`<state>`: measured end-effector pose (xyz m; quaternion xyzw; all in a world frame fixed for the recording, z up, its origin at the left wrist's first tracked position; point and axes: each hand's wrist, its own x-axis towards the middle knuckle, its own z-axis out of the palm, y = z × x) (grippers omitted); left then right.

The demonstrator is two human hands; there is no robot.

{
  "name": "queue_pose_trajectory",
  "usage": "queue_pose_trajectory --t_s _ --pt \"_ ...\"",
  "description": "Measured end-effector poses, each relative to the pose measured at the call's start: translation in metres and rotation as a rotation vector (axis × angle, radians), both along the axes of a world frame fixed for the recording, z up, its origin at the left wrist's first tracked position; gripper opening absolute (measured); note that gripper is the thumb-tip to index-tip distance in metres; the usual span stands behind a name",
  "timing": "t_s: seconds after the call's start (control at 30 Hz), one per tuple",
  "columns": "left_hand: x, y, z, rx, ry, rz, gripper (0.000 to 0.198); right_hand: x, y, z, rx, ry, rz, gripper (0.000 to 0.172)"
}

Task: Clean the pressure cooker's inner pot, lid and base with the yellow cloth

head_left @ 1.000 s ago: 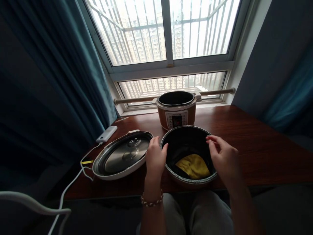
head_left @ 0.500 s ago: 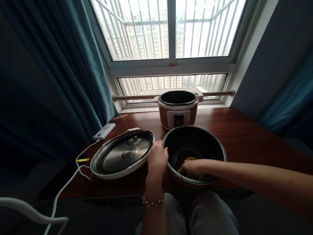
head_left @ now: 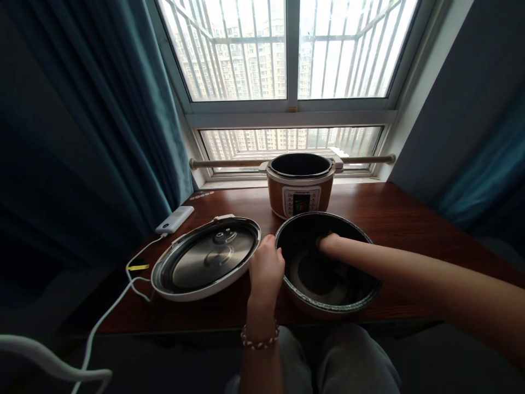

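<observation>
The dark inner pot (head_left: 314,273) stands near the table's front edge, its worn metal rim facing up. My left hand (head_left: 267,262) is closed on the left side of its rim. Inside it, my right hand (head_left: 330,246) presses at the far inner wall, fingers mostly hidden. A bit of yellow cloth (head_left: 318,241) shows at those fingers; the remainder is out of sight. Left of the pot lies the cooker lid (head_left: 213,257), its metal underside up. Behind the pot stands the brown cooker body (head_left: 276,191) with its control panel.
A white power bank (head_left: 175,220) with a white cable (head_left: 104,317) lies at the table's left, and a yellow tag (head_left: 138,267) hangs on the cable. Blue curtains (head_left: 123,109) flank the barred window. The wooden table (head_left: 410,235) extends to the right.
My right hand has moved with the yellow cloth from the pot's near side to its far inner wall. My left hand keeps its hold on the rim.
</observation>
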<state>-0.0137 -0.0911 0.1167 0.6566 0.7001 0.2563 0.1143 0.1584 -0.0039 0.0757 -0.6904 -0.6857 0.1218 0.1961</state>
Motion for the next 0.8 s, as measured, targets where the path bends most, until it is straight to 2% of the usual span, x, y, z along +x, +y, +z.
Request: queue_pose_trajectory --t_s 0.07,0.13,0.17,0.2,0.27,0.33,0.43,0.5,0.57,0.67,0.73,0.8 --pt "0.0 0.0 0.0 -0.001 0.002 0.005 0.014 -0.005 0.008 0.009 -0.091 -0.119 0.157 0.03" --pt "0.0 0.0 0.0 -0.005 0.012 0.002 0.013 -0.004 0.013 0.021 -0.153 -0.227 0.308 0.01" --pt "0.0 0.0 0.0 -0.01 0.018 0.001 0.013 0.0 0.013 0.027 -0.158 -0.271 0.363 0.007" --pt "-0.001 0.0 0.0 -0.016 0.024 0.001 0.012 0.005 0.012 0.032 -0.153 -0.308 0.403 0.015" --pt "-0.002 0.001 -0.001 -0.028 0.028 0.006 0.012 0.02 0.005 0.038 -0.133 -0.367 0.454 0.024" --pt "-0.003 0.001 -0.002 -0.037 0.019 0.009 0.015 0.038 -0.009 0.04 -0.116 -0.448 0.488 0.024" --pt "-0.003 0.002 -0.004 -0.033 0.0 0.001 0.018 0.062 -0.037 0.044 -0.141 -0.515 0.522 0.017" --pt "-0.003 0.002 -0.004 -0.03 -0.002 0.001 0.019 0.075 -0.055 0.052 -0.162 -0.452 0.522 0.011" --pt "-0.003 0.003 -0.004 -0.031 0.002 0.003 0.02 0.086 -0.071 0.062 -0.164 -0.307 0.485 0.006" --pt "-0.001 0.003 -0.002 -0.044 0.018 0.013 0.019 0.099 -0.091 0.069 -0.118 0.046 0.307 0.013" --pt "0.0 0.002 -0.001 -0.06 0.04 0.026 0.017 0.104 -0.104 0.061 -0.018 0.35 0.083 0.019" --pt "0.002 0.0 0.001 -0.059 0.073 0.056 0.015 0.103 -0.114 0.049 0.217 0.723 -0.265 0.024"
